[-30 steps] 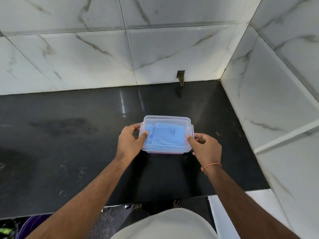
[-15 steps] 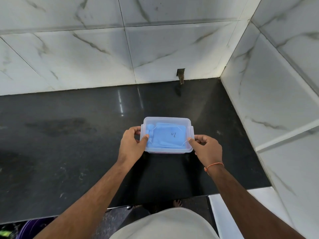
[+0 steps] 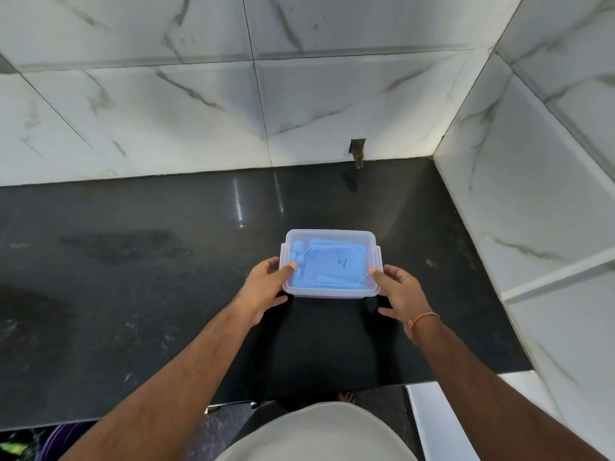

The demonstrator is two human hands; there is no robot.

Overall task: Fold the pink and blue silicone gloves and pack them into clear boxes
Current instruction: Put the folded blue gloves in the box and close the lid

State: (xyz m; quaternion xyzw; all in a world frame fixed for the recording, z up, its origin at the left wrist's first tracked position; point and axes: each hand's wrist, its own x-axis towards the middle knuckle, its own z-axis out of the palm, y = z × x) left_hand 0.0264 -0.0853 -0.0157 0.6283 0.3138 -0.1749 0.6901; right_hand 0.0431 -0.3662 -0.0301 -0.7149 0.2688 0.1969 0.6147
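Note:
A clear plastic box (image 3: 372, 261) with its lid on rests on the black counter (image 3: 133, 294). Folded blue silicone gloves (image 3: 329, 264) show through the lid. My left hand (image 3: 266, 287) grips the box's left end, thumb on the lid's near left corner. My right hand (image 3: 399, 291) holds the right end, thumb on the near right corner. No pink gloves and no second box are in view.
White marble-tiled walls (image 3: 233, 111) close the counter at the back and on the right (image 3: 532, 194). A small dark fitting (image 3: 357, 153) sticks out of the back wall. The counter's front edge runs just below my forearms. A purple bucket (image 3: 63, 440) sits below at the left.
The box has come down slightly and settled on the counter. Both hands have stayed on its ends, thumbs on the lid.

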